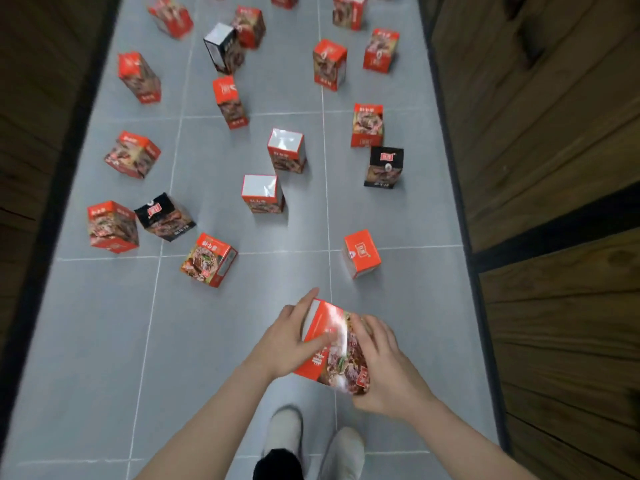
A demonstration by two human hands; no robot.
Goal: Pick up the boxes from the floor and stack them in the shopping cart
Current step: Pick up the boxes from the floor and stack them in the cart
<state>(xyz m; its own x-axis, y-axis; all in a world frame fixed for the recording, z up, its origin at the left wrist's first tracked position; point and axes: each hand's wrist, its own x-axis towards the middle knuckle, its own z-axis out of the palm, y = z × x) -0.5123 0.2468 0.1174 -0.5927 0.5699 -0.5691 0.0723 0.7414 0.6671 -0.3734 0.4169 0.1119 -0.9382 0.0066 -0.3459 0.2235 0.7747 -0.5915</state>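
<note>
Held box (330, 348) — long axis tilted, running away from the person.

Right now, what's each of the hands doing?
Left hand: holding the red box by its left side, fingers across it.
Right hand: gripping the same box from the right.

Box (332, 348) print blurred, unreadable

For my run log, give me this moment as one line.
phase: box in hand | left hand and right hand: both holding red printed cardboard box | grey tiled floor: many boxes left | cart: unseen
</note>
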